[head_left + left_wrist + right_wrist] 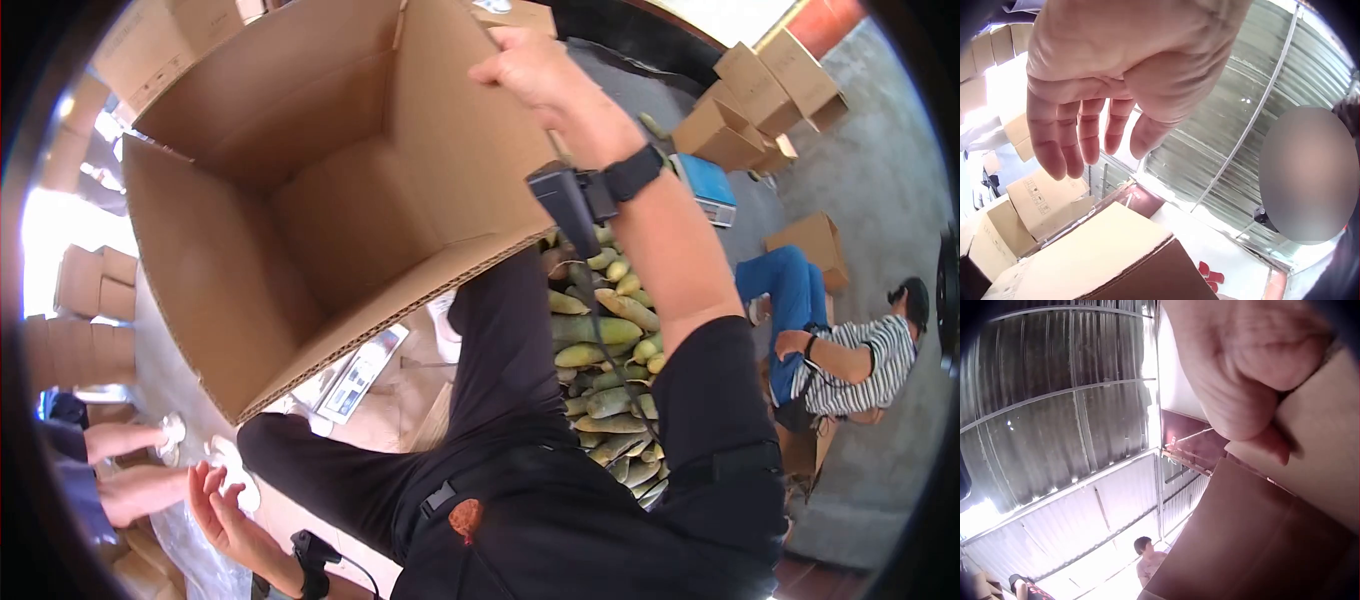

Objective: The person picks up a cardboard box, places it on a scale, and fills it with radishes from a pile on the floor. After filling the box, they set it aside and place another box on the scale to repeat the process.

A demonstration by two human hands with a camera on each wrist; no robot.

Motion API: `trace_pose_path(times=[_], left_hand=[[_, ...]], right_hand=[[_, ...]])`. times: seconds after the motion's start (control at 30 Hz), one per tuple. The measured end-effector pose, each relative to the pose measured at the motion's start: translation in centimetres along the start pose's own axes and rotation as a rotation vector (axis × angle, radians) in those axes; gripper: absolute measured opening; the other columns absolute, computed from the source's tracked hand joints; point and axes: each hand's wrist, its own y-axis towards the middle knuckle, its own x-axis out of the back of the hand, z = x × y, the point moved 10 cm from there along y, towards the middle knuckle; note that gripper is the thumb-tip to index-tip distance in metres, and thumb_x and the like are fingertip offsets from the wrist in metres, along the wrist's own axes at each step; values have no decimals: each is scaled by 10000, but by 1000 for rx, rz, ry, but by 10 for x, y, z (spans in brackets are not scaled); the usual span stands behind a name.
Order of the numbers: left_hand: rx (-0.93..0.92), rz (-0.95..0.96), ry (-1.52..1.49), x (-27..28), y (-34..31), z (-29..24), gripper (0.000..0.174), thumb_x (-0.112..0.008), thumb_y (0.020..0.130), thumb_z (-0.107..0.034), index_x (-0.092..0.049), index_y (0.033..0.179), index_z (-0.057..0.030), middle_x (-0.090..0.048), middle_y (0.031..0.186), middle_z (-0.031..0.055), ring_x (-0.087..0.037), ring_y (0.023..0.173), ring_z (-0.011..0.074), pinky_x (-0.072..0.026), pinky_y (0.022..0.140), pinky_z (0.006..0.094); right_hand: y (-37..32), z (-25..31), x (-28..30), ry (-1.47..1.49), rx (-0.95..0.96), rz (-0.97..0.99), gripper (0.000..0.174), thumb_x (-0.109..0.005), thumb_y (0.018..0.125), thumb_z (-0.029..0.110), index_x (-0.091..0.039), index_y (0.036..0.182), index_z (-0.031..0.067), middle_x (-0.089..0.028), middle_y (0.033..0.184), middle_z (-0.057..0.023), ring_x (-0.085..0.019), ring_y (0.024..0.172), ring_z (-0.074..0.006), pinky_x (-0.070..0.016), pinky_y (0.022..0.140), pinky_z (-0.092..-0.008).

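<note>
A large cardboard box [335, 235], its top open toward me and nothing inside, is held up in front of my lap. My right hand [545, 85] grips its right wall near the upper edge, thumb on the inside; in the right wrist view the thumb [1266, 447] overlaps the cardboard. The left hand [235, 525] is apart from the box, below its lower left corner, with fingers loosely bent and nothing in them. From the left wrist view, this hand [1129, 62] hangs over the box [1110, 259] with its palm and fingers bare.
Long green radishes [605, 330] lie heaped beside my right leg. Past them stands a blue scale [706, 188], with more boxes [760, 95] behind. A person in a striped shirt [855, 365] sits at the right; another person's legs [130, 470] show at the left near stacked boxes [90, 350].
</note>
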Motion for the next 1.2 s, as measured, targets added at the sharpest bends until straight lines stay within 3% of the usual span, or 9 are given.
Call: trace_pose_path(times=[0.07,0.27,0.53,0.7,0.93,1.07,1.1,1.13,1.2], left_hand=[[-90,62,49,-13,-1,-18,324,-432,942,-39,-512,1248,28,-561,1218,154,-577,988,187,-486,729,271],[-134,87,100,-16,-5,-34,347,-477,938,-65,-492,1271,35,-568,1224,171,-595,1007,210,-522,713,279],[-250,213,99,-40,-6,-63,552,-653,866,-251,-466,1318,6,-429,1363,183,-554,1124,271,-524,779,324],[-260,235,107,-57,-5,-74,975,-787,683,-493,-332,1424,-52,-324,1443,212,-476,1234,329,-493,860,359],[-363,325,69,-73,-9,-87,1140,-846,595,-466,-228,1463,-62,-223,1498,221,-419,1288,346,-457,931,380],[-378,291,188,-69,-6,-87,1009,-844,640,-335,-295,1437,-48,-231,1502,199,-399,1304,312,-420,996,395],[-315,189,-8,-65,-4,-85,777,-817,688,-163,-440,1356,-36,-279,1484,197,-415,1294,289,-423,996,387],[-317,194,-13,-61,-1,-84,777,-817,688,-163,-440,1356,-36,-279,1484,197,-415,1294,289,-423,996,387],[-447,218,552,-59,4,-81,565,-720,785,-30,-478,1295,9,-265,1491,175,-470,1247,259,-467,970,353]], right_hand=[[-9,13,-4,-232,-44,50,197,-611,790,46,-638,980,8,-611,822,-16,-565,727,-91,-468,649,-264],[9,13,1,4,-105,297,429,-520,835,36,-489,1260,-6,-628,1077,-81,-624,891,-132,-505,796,-279],[28,46,20,45,-91,400,436,-565,850,87,-484,1271,5,-643,1044,-96,-645,867,-131,-532,764,-257],[29,58,-1,24,-137,435,445,-570,858,96,-459,1276,-10,-633,1065,-103,-643,868,-128,-542,766,-263],[25,65,-84,109,-109,570,404,-555,825,42,-510,1223,-10,-636,1020,-86,-629,833,-125,-515,766,-257],[34,48,-137,102,-118,676,410,-557,831,45,-499,1234,-3,-633,1068,-105,-648,874,-153,-533,792,-285],[31,48,-147,116,-106,640,359,-565,815,38,-531,1171,3,-630,978,-94,-634,827,-148,-534,733,-309],[26,48,-160,130,-97,604,310,-574,799,31,-564,1109,9,-627,888,-83,-619,779,-144,-535,674,-333],[27,36,-187,166,-106,601,301,-577,793,21,-563,1093,14,-610,846,-84,-606,747,-155,-536,638,-357]])
